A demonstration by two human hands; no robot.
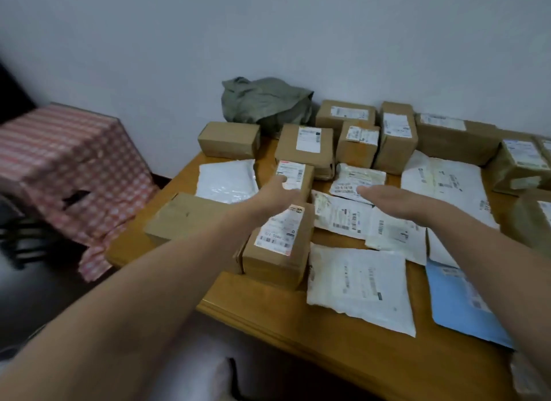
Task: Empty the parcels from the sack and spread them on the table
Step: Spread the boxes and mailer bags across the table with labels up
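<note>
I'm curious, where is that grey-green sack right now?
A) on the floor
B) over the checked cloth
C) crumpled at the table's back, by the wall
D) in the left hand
C: the sack lies crumpled at the far edge of the table against the wall; the left hand holds a small box, the right hand hovers open.
</note>
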